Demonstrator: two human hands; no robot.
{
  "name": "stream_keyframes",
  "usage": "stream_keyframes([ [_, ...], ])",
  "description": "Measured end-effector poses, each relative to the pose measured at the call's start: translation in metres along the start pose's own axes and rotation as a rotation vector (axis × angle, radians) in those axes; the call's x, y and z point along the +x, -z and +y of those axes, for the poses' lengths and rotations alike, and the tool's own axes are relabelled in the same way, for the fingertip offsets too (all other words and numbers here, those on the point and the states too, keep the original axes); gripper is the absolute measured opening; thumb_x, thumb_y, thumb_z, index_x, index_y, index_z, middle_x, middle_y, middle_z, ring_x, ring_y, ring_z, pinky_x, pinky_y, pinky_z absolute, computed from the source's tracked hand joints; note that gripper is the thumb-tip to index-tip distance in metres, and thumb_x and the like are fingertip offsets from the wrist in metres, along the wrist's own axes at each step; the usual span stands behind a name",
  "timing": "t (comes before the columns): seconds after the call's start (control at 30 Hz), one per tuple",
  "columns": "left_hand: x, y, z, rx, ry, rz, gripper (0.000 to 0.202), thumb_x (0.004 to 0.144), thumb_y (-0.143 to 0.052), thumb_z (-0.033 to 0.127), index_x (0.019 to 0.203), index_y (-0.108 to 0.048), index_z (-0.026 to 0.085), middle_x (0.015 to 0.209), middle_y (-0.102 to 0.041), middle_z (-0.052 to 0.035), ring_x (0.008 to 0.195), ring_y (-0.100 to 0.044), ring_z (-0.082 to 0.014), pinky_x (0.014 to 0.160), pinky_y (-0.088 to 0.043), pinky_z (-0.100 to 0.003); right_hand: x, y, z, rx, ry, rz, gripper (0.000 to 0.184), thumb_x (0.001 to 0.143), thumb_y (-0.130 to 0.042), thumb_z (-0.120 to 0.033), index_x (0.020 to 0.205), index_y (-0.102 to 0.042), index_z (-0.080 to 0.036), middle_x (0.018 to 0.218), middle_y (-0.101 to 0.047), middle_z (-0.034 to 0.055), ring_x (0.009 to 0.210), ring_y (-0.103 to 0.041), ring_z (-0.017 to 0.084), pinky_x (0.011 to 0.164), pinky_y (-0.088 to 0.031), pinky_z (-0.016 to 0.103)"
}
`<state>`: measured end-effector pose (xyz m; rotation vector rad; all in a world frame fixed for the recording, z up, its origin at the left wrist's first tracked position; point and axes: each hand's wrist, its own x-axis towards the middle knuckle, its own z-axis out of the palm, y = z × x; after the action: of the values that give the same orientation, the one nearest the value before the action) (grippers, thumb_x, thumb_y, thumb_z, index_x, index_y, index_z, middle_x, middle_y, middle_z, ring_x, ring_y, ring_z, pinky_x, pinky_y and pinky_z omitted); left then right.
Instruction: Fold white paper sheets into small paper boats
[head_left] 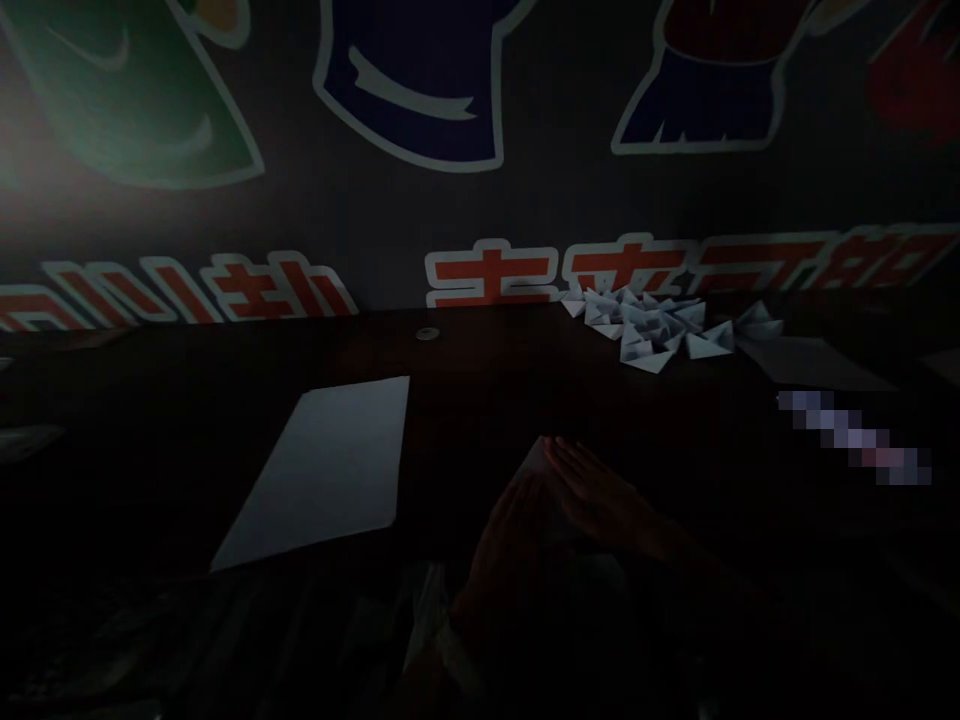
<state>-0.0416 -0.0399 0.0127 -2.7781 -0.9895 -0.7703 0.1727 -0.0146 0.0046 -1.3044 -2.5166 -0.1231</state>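
Folded white paper (534, 458) between the left grip (506, 535) and the right grip (600, 495)

At far left, a pale flat scrap (26, 442) lies at the edge of the dark wooden table (480, 400). Next, a flat rectangular white paper sheet (315, 475) lies at a slant, well left of both hands and untouched. Beyond it, a small round pale disc (427, 333) sits near the far table edge. At lower centre, the left grip lies flat against the near side of the folded paper, its fingers held together. The right grip rests across the paper's upper edge, fingers long and slightly spread, their tips just beside the pale point. The paper's long axis runs from the wrists forward and slightly left, with its point aimed away from the person, so the right fingertips lie nearer that point. Shadow and the hands hide most of the paper, and whether either grip is pinching it cannot be told. To the right, a heap of small folded white paper boats (645, 330) sits near the far edge, with a flat pale grey paper sheet (814, 362) just beside it. Below that, a pixelated patch (855, 435) masks whatever lies there. Behind everything, red-and-white lettering (487, 280) runs along a dark cartoon-printed wall (405, 220)
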Motion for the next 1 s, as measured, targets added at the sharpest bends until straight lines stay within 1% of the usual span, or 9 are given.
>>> stream_keyframes([
  [0.13,-0.004,0.001,-0.005,-0.001,-0.010,-0.045,0.057,0.091,-0.038,0.041,0.139,-0.027,0.012,0.144,-0.033,-0.0132,0.133,-0.029,-0.0239,0.104,-0.035,-0.039,-0.036,0.007,0.010,0.031,-0.021,-0.019,0.086,0.082,-0.047,-0.054,0.145,-0.010,-0.011,0.149,-0.018,0.0144,0.136,-0.021,0.028,0.107,-0.030,0.047],
  [0.17,-0.004,0.002,-0.006,0.006,-0.018,-0.059,0.056,0.091,-0.038,0.039,0.139,-0.028,0.012,0.144,-0.033,-0.0125,0.133,-0.028,-0.0234,0.105,-0.034,-0.038,-0.047,0.007,0.012,0.026,-0.024,-0.015,0.087,0.081,-0.047,-0.056,0.145,-0.010,-0.011,0.149,-0.019,0.0143,0.135,-0.022,0.029,0.106,-0.031,0.048],
  [0.23,-0.004,0.003,-0.008,0.012,-0.042,-0.086,0.054,0.091,-0.040,0.036,0.139,-0.029,0.013,0.144,-0.033,-0.0109,0.134,-0.028,-0.0220,0.105,-0.033,-0.036,-0.069,0.005,0.013,0.013,-0.060,0.001,0.077,0.085,-0.045,-0.051,0.145,-0.013,-0.014,0.148,-0.024,0.0123,0.133,-0.028,0.028,0.105,-0.034,0.047],
  [0.33,-0.003,0.004,-0.008,-0.019,-0.079,-0.116,0.046,0.092,-0.041,0.028,0.136,-0.034,0.017,0.140,-0.041,-0.0067,0.131,-0.033,-0.0191,0.106,-0.033,-0.036,-0.097,0.000,0.004,0.012,-0.171,0.072,0.053,0.089,-0.039,-0.035,0.141,-0.030,-0.025,0.142,-0.039,0.0051,0.127,-0.041,0.026,0.101,-0.040,0.044],
  [0.43,-0.002,0.009,-0.007,-0.091,-0.059,-0.168,0.040,0.089,-0.046,0.020,0.129,-0.043,0.024,0.129,-0.053,-0.0024,0.122,-0.044,-0.0166,0.104,-0.034,-0.035,-0.111,-0.002,-0.005,0.035,-0.255,0.101,0.046,0.087,-0.042,-0.032,0.132,-0.046,-0.030,0.131,-0.053,0.0033,0.115,-0.053,0.027,0.095,-0.047,0.044],
  [0.6,0.008,0.021,-0.010,-0.197,-0.012,-0.238,0.029,0.085,-0.051,0.016,0.113,-0.056,0.023,0.109,-0.064,-0.0015,0.101,-0.057,-0.0159,0.092,-0.044,-0.031,-0.102,0.004,0.005,0.092,-0.226,0.050,0.037,0.083,-0.050,-0.035,0.119,-0.059,-0.033,0.119,-0.062,0.0023,0.108,-0.058,0.026,0.088,-0.051,0.043],
  [0.73,0.014,0.026,-0.014,-0.190,0.028,-0.282,0.022,0.087,-0.046,0.015,0.104,-0.059,0.021,0.098,-0.067,-0.0024,0.087,-0.062,-0.0149,0.080,-0.047,-0.027,-0.088,0.005,0.014,0.092,-0.204,0.061,0.033,0.084,-0.047,-0.031,0.113,-0.062,-0.033,0.117,-0.063,0.0017,0.107,-0.059,0.024,0.089,-0.050,0.044],
  [0.87,0.016,0.023,-0.017,-0.157,0.094,-0.336,0.022,0.088,-0.043,0.015,0.103,-0.057,0.021,0.091,-0.066,-0.0026,0.078,-0.062,-0.0148,0.069,-0.047,-0.024,-0.074,0.008,0.006,0.114,-0.201,0.115,0.036,0.087,-0.038,-0.027,0.115,-0.061,-0.027,0.116,-0.064,0.0059,0.105,-0.060,0.023,0.088,-0.050,0.043],
  [1.0,0.022,0.020,-0.024,-0.140,0.161,-0.374,0.023,0.091,-0.040,0.017,0.106,-0.056,0.022,0.092,-0.067,-0.0026,0.077,-0.064,-0.0149,0.063,-0.045,-0.022,-0.060,0.016,-0.003,0.185,-0.261,0.153,0.030,0.087,-0.039,-0.027,0.102,-0.065,-0.024,0.103,-0.069,0.0067,0.095,-0.064,0.022,0.083,-0.052,0.039],
])
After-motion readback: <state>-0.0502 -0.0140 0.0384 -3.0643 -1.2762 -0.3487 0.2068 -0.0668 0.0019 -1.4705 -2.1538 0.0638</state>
